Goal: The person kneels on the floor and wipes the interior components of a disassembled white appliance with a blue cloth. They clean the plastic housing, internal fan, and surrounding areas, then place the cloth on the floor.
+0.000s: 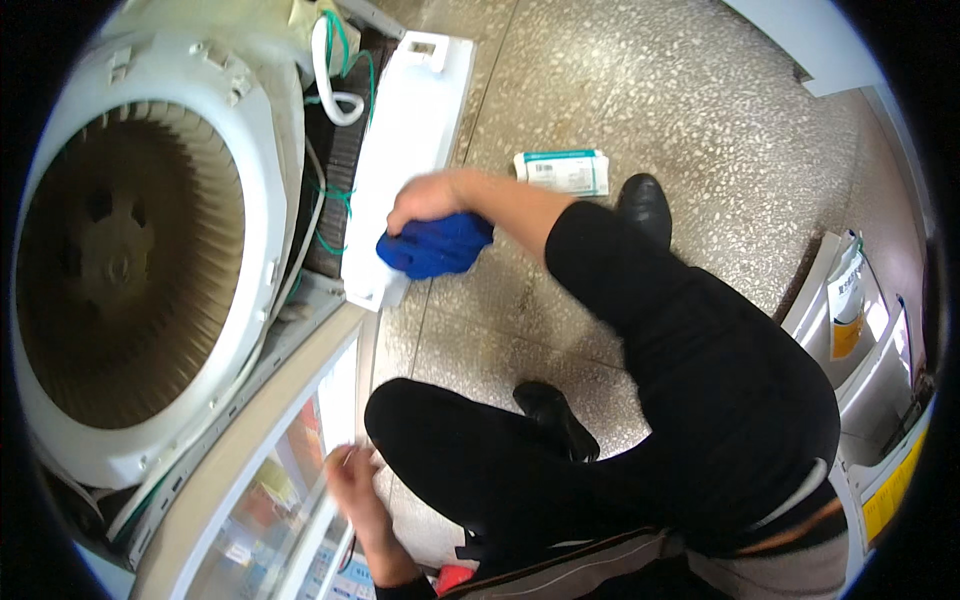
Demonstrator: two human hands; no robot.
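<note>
Right hand [425,200]: fingers closed on blue cloth [437,248], over right edge of white panel [410,120], near lower end. Left hand [355,488]: fingers blurred, cannot tell. Risk: cloth straying past panel's left edge may snag green wires [340,194]; uneven pressure may tip panel.

Cloth [440,248] deep blue; panel [412,125] white; floor [620,90] speckled grey-beige; fan wheel [120,265] brown; sleeve [605,265] black.

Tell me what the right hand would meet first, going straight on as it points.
Likely the white panel, just beyond the right hand and its blue cloth; depth is unclear, so they may already touch.
</note>
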